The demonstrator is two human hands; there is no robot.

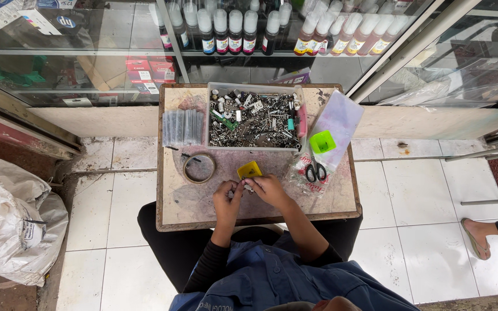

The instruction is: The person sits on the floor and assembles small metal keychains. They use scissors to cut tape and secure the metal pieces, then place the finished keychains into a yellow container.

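Overhead view of a seated person at a small wooden table (174, 213). The left hand (227, 198) and right hand (267, 190) meet near the table's front edge, fingertips pinched together on a small metal part (243, 186); the part is too small to identify, and which hand bears it cannot be told. Just beyond the hands lies a yellow plastic piece (249, 170), close to the right hand's fingers. Farther back, a clear rectangular tray (255, 120) holds a dense heap of small metal hardware. Left of the tray rests a row of clear plastic sleeves (183, 127); in front of these lies a ring of tape (199, 168). Right of the tray, a clear plastic bag (338, 124) carries a bright green lid (322, 141), with black-handled scissors (316, 171) beside it. A glass display case (249, 34) with ink bottles stands behind the table. A white sack (12, 222) sits on the floor at left; another person's sandalled foot (476, 236) shows at right.
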